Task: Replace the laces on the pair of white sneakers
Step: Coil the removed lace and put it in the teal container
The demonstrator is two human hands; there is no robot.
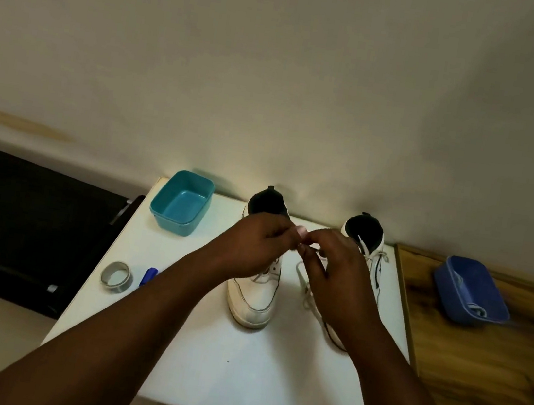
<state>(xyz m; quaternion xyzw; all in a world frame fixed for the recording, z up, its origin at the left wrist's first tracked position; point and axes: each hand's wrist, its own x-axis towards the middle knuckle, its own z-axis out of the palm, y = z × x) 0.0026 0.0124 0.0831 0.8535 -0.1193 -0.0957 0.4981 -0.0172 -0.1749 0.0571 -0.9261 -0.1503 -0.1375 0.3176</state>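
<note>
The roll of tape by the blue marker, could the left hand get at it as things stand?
Probably yes: the tape roll lies in the open left of the left forearm, nothing over it. But the left hand is pinching a lace with the right hand, so must let go first.

Both forearms reach forward, left grip (262, 236) and right grip (335, 267) pinching, fingertips nearly touching.
</note>
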